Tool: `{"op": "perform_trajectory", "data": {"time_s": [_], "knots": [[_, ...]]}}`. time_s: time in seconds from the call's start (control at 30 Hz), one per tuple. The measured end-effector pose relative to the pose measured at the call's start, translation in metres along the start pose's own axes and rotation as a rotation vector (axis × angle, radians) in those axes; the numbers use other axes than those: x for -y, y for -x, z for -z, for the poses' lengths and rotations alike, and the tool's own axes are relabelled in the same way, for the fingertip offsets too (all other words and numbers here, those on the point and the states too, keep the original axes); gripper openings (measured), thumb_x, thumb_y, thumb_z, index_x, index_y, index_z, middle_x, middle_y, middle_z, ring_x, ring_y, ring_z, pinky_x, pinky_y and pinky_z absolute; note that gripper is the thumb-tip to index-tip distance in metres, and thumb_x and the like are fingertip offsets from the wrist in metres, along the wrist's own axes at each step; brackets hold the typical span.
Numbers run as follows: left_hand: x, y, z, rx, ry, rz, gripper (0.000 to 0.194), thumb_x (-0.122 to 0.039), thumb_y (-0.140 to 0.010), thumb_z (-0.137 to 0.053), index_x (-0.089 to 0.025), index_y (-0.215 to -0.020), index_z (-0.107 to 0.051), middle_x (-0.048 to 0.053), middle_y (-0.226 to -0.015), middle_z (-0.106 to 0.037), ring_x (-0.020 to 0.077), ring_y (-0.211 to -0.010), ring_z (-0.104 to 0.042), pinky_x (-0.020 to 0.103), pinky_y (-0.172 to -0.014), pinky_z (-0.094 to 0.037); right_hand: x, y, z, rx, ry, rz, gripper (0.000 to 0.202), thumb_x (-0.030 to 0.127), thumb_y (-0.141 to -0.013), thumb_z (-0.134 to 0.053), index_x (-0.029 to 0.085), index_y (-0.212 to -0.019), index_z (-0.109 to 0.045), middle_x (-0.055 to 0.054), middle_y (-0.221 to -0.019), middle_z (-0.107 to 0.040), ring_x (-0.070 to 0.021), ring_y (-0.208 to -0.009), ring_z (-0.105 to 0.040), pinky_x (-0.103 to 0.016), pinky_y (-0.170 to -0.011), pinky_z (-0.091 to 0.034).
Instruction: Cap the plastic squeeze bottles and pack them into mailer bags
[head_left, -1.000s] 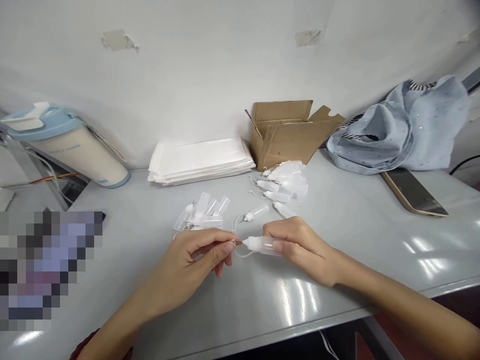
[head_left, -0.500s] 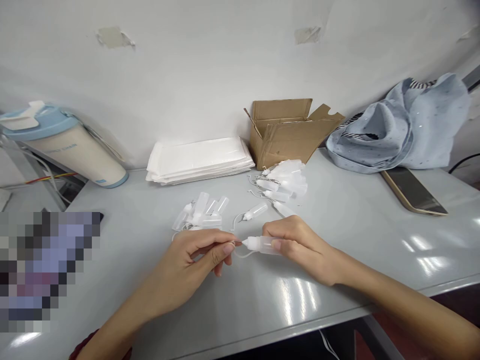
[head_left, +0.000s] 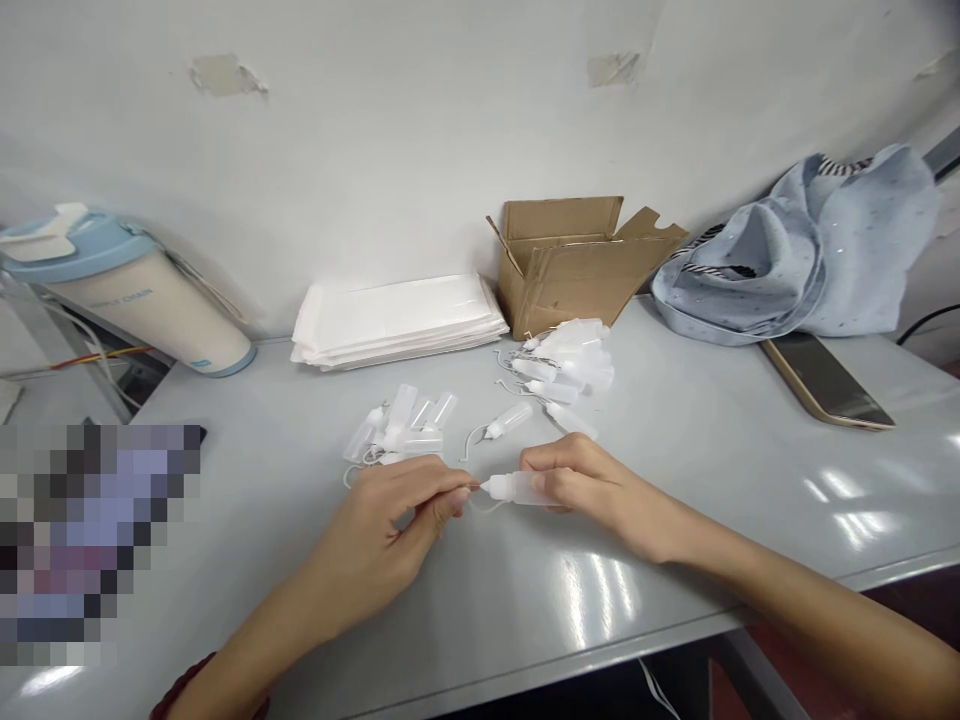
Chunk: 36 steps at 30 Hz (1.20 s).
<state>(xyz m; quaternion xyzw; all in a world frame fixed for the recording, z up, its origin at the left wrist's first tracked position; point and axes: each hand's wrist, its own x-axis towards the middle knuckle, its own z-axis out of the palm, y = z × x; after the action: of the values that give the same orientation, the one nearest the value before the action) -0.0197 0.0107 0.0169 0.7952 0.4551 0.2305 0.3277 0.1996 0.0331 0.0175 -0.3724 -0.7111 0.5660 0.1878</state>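
Both hands' grips pinch one small bottle (head_left: 517, 488) mid-table, near edge close.

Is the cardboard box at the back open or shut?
Open. The cardboard box lies tipped toward the table, flaps splayed outward; what it contains cannot be told.

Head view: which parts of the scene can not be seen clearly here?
- Needle tip of the small bottle: too thin, and covered by the left hand fingertips.
- Bottle body: mostly hidden by the right hand.
- Left table area: pixelated patch.
- Tumbler: print too small.
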Motion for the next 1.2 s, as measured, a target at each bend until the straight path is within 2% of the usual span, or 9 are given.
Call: {"op": "perform_trajectory", "data": {"time_s": [0.17, 0.5, 0.67, 0.77, 0.9, 1.07, 1.2], "knots": [[0.004, 0.001, -0.003, 0.01, -0.033, -0.062, 0.023, -0.017, -0.091, -0.042, -0.019, -0.084, -0.064, -0.002, -0.066, -0.058, 0.0112, -0.059, -0.054, 0.022, -0.057, -0.04, 0.0, -0.002, -0.001, 0.013, -0.014, -0.054, 0.026, 0.022, -0.084, -0.038, 0.019, -0.06, -0.031, 0.004, -0.061, -0.029, -0.0101, -0.057, -0.031, -0.024, -0.054, -0.028], [0.01, 0.001, -0.009, 0.067, -0.085, -0.078, 0.025, -0.016, -0.092, -0.04, -0.017, -0.088, -0.064, 0.0, -0.068, -0.058, 0.0124, -0.06, -0.052, 0.024, -0.058, -0.04, -0.007, -0.006, -0.005, 0.001, -0.065, -0.134, 0.022, 0.023, -0.08, -0.038, 0.02, -0.059, -0.034, 0.003, -0.06, -0.031, -0.0115, -0.058, -0.032, -0.025, -0.053, -0.026], [0.007, 0.0, -0.003, 0.032, -0.028, 0.065, 0.019, -0.028, -0.091, -0.048, -0.021, -0.098, -0.064, 0.0, -0.075, -0.061, 0.0143, -0.068, -0.056, 0.022, -0.056, -0.041, -0.007, -0.008, -0.004, 0.006, -0.124, -0.086, 0.024, 0.023, -0.078, -0.039, 0.02, -0.056, -0.033, 0.005, -0.055, -0.03, -0.0099, -0.052, -0.03, -0.026, -0.051, -0.024], [0.006, 0.001, 0.001, 0.035, 0.005, 0.139, 0.018, -0.033, -0.09, -0.049, -0.023, -0.092, -0.064, -0.002, -0.074, -0.061, 0.0141, -0.068, -0.055, 0.022, -0.054, -0.04, -0.007, -0.007, -0.003, 0.005, -0.135, -0.092, 0.026, 0.025, -0.08, -0.041, 0.019, -0.055, -0.035, 0.005, -0.055, -0.031, -0.0093, -0.052, -0.03, -0.025, -0.051, -0.024], [0.004, 0.001, 0.001, 0.05, 0.041, 0.156, 0.021, -0.032, -0.091, -0.047, -0.022, -0.083, -0.063, -0.003, -0.07, -0.06, 0.013, -0.067, -0.055, 0.022, -0.056, -0.039, -0.006, -0.005, -0.003, 0.005, -0.187, -0.126, 0.03, 0.03, -0.083, -0.045, 0.019, -0.057, -0.036, 0.006, -0.055, -0.03, -0.008, -0.051, -0.028, -0.024, -0.048, -0.023], [-0.001, 0.001, -0.001, 0.047, 0.132, 0.172, 0.023, -0.03, -0.09, -0.047, -0.02, -0.074, -0.061, -0.004, -0.065, -0.058, 0.0108, -0.062, -0.054, 0.022, -0.059, -0.04, -0.004, -0.006, -0.004, -0.032, 0.008, -0.093, 0.037, 0.035, -0.083, -0.056, 0.019, -0.059, -0.034, 0.007, -0.059, -0.022, -0.0069, -0.052, -0.025, -0.022, -0.045, -0.019], [-0.001, 0.002, -0.003, 0.068, 0.178, 0.219, 0.024, -0.03, -0.089, -0.048, -0.019, -0.073, -0.061, -0.004, -0.063, -0.057, 0.0108, -0.059, -0.054, 0.022, -0.057, -0.04, -0.005, -0.007, -0.006, -0.016, 0.051, -0.054, 0.041, 0.038, -0.086, -0.054, 0.019, -0.058, -0.031, 0.007, -0.058, -0.021, -0.0066, -0.052, -0.025, -0.022, -0.045, -0.02]]}}
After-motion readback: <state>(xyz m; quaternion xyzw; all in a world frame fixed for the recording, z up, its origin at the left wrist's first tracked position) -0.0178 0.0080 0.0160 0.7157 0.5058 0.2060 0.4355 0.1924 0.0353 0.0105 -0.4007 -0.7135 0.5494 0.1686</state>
